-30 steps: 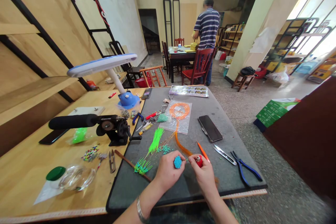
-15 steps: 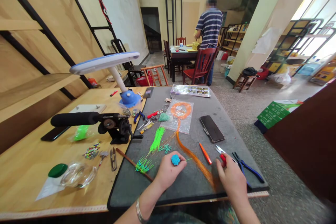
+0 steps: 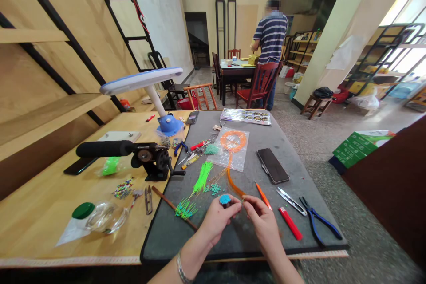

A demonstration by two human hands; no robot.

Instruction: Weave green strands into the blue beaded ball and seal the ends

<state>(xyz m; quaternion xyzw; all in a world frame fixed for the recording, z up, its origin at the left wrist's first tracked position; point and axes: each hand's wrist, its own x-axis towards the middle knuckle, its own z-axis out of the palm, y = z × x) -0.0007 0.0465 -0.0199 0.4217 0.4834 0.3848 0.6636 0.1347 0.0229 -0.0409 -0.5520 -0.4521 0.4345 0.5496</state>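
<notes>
My left hand (image 3: 216, 219) is closed, with a blue beaded cluster (image 3: 225, 199) held among its curled fingers. A thin greenish thread shows at its thumb and forefinger. Right beside it, my right hand (image 3: 262, 222) pinches at the thread end, the fingertips of both hands nearly meeting. An orange thread bundle (image 3: 234, 185) runs down the mat and passes behind my hands. To the right of my right hand lie an orange pen-like tool (image 3: 263, 194), a red lighter (image 3: 290, 223), metal thread snips (image 3: 291, 201) and blue-handled pliers (image 3: 317, 222).
Turquoise beads (image 3: 213, 189), green threads (image 3: 202, 177) and a phone (image 3: 273, 165) lie on the grey mat (image 3: 233, 242). At left stand a hand-cranked black device (image 3: 151, 159), a blue-white lamp (image 3: 156, 97) and a glass jar (image 3: 108, 218). A person (image 3: 270, 40) stands at a far table.
My right hand has let go of the red lighter, which now lies on the mat, and has moved left to my left hand. The view has shifted slightly.
</notes>
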